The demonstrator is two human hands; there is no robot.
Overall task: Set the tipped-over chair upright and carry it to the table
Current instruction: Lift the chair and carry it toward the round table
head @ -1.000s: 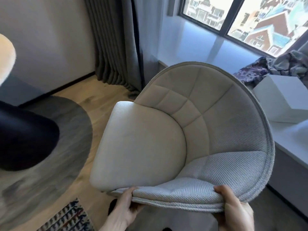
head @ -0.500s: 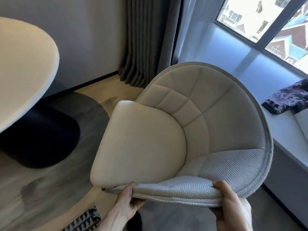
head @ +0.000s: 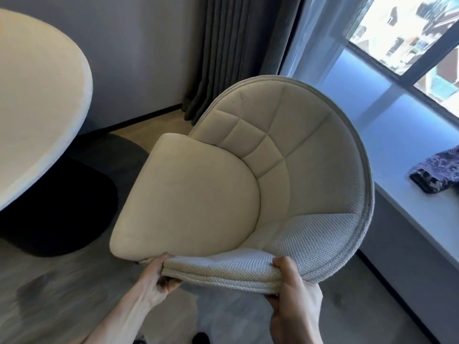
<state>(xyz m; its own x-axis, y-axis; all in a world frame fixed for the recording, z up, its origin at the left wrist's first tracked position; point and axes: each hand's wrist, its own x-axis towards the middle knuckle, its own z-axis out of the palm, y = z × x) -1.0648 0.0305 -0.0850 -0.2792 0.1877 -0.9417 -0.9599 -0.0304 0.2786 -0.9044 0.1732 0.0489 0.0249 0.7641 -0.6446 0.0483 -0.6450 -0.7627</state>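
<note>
The cream upholstered chair point(head: 198, 202) with a rounded quilted backrest fills the middle of the view, upright, its seat facing left toward the table. Its legs are hidden beneath the seat. My left hand point(head: 159, 276) grips the near rim of the backrest at its left end. My right hand point(head: 293, 294) grips the same rim further right, thumb on top. The round white table point(head: 37, 90) occupies the upper left, its edge a short distance from the chair's seat front. The table's dark base point(head: 62, 214) rests on the floor below it.
A round grey rug point(head: 119, 157) lies under the table. Dark curtains point(head: 236, 45) hang behind the chair. A low white window ledge point(head: 409, 207) runs along the right, with a patterned cloth point(head: 437, 170) on it. A patch of wooden floor shows by the back wall.
The view has swung left: the table has come much further into frame and the white box on the ledge has left it. Both hands keep the same grip on the backrest rim.
</note>
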